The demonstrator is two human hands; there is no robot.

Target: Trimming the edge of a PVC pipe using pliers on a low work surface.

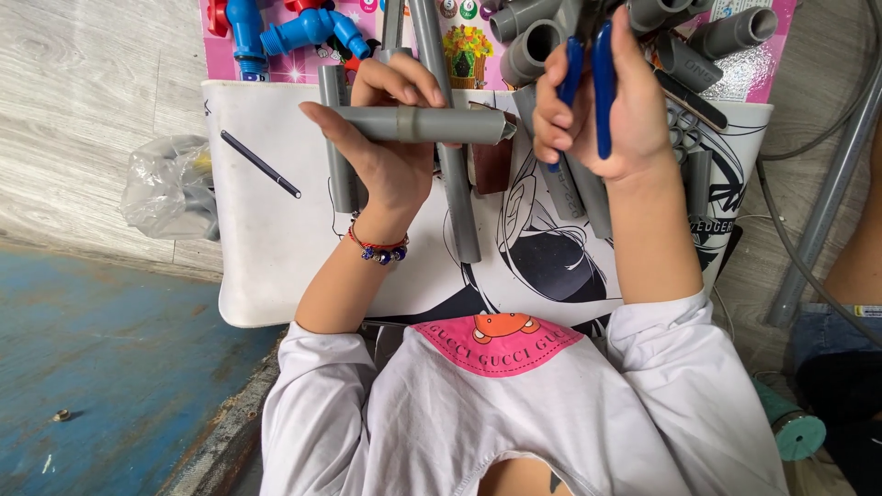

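- Gripping the grey pipe piece [418,124] crosswise in my left hand [390,152], I am holding it raised above the far middle of the white mat [266,248], its cut end pointing right.
- I am clenching my right hand [602,101] around the blue-handled cutter [588,78], handles pressed together, just beside that pipe end; the blades are hidden from me, so whether they are touching the pipe I cannot tell.
- To do this well, I judge I should be keeping the pipe level and square to the blades, thumb and fingers staying clear of the cutting end.
- Lying under my hands across the mat are longer grey pipes [459,202].
- Heaped at the mat's far right corner are grey pipe fittings [533,46]; blue valves [303,28] are sitting past the far left corner.
- A dark pen [260,163] is resting near the mat's left edge, and a crumpled clear plastic bag [170,188] is lying off that edge, on the floor.
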